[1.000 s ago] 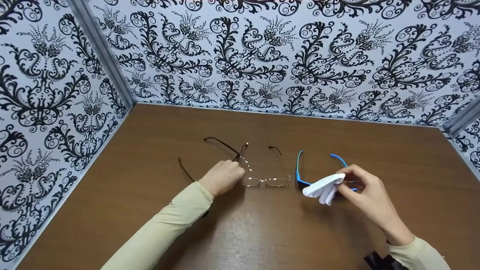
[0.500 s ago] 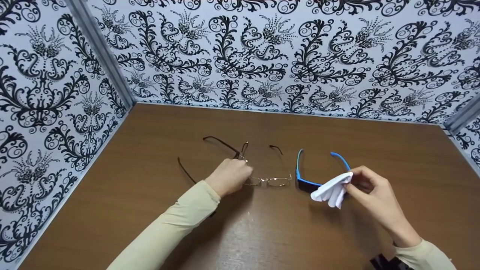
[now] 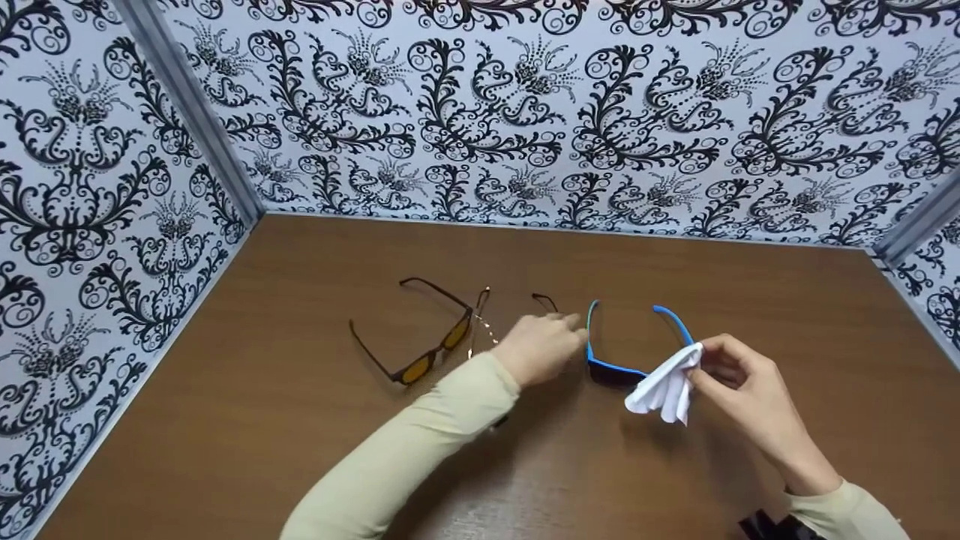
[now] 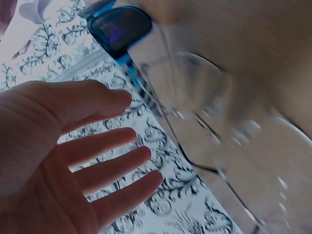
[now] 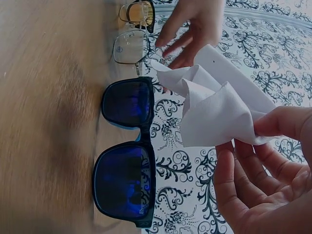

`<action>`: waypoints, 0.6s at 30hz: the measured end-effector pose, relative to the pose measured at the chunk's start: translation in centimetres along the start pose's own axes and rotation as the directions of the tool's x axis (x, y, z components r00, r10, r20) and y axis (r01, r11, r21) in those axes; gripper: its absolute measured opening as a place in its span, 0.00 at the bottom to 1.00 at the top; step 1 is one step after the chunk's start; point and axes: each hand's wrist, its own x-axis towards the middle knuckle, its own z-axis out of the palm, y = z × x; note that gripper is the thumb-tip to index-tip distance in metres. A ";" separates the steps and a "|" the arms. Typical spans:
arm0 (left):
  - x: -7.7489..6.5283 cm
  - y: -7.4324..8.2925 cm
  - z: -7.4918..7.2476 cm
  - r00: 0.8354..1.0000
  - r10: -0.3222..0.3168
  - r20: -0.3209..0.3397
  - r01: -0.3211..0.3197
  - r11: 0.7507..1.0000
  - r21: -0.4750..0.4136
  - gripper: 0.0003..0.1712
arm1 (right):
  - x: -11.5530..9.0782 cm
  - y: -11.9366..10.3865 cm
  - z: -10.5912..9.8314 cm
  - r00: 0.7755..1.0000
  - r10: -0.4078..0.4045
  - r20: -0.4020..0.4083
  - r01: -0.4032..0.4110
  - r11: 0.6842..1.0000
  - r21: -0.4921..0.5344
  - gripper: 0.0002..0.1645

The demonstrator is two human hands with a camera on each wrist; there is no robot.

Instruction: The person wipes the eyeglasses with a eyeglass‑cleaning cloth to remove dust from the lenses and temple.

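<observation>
My left hand [image 3: 544,346] hovers with its fingers extended over the clear-lensed eyeglasses [image 5: 130,47], hiding most of them in the head view. Its fingertips come close to the left temple of the blue-framed sunglasses [image 3: 615,373]. In the left wrist view the thumb and fingers are spread, holding nothing. Between thumb and fingertips, my right hand [image 3: 750,397] pinches a folded white cloth [image 3: 664,390]. The cloth hangs in front of the sunglasses and covers part of their right side in the head view. Dark mirrored lenses show in the right wrist view.
Yellow-lensed glasses [image 3: 416,369] lie at the left, temples unfolded toward the back. All three pairs rest in a row on the brown wooden table [image 3: 225,420]. Patterned panels [image 3: 480,112] wall off the back and sides. A black device [image 3: 776,525] sits at the right wrist.
My left hand has moved right, from beside the yellow-lensed glasses to over the clear eyeglasses, and its fingers have opened out. The right hand shifted slightly right with the cloth, uncovering more of the sunglasses.
</observation>
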 end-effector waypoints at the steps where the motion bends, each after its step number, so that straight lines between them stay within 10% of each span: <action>1: 0.4 0.4 0.0 1.000 0.005 0.008 -0.005 1.000 0.000 0.11 | -0.1 0.1 0.0 1.000 0.001 0.000 -0.001 1.000 -0.001 0.11; 18: 3.0 2.7 0.9 0.985 0.097 0.143 -0.110 0.990 0.087 0.07 | -0.5 0.9 -0.1 1.000 -0.002 -0.013 0.003 1.000 0.015 0.10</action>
